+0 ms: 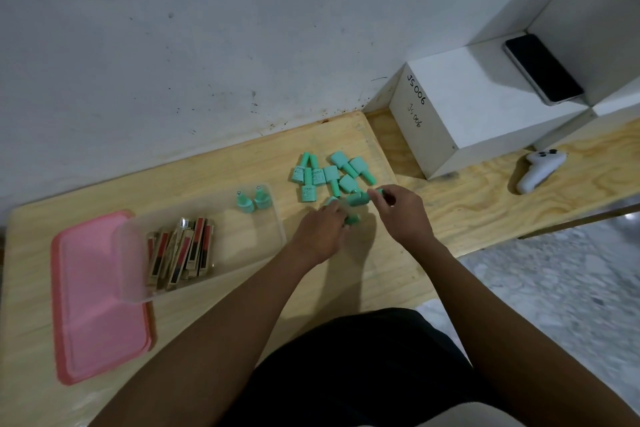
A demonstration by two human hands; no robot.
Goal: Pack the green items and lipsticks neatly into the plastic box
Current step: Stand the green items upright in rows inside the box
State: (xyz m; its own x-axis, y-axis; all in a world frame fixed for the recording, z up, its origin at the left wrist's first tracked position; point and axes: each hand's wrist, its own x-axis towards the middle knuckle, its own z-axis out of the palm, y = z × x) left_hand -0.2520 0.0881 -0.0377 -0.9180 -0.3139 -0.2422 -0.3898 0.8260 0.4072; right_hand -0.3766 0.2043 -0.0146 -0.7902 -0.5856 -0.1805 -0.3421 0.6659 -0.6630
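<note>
A clear plastic box [277, 218] sits on the wooden table. Several gold and red lipsticks [181, 253] lie at its left end, and two green bottles [251, 199] stand in its far right corner. Several more green bottles [327, 175] lie scattered on the table to the right of the box. My left hand [322, 230] is closed on a green bottle [352, 218] at the near edge of that pile. My right hand [403, 213] grips another green bottle [360, 198] by its cap end.
A pink lid [93, 295] lies left of the box, partly under it. A white block marked JS006 [460, 107] stands at the back right with a black phone [542, 68] on it. A white controller [540, 170] lies on the far right of the table [346, 288].
</note>
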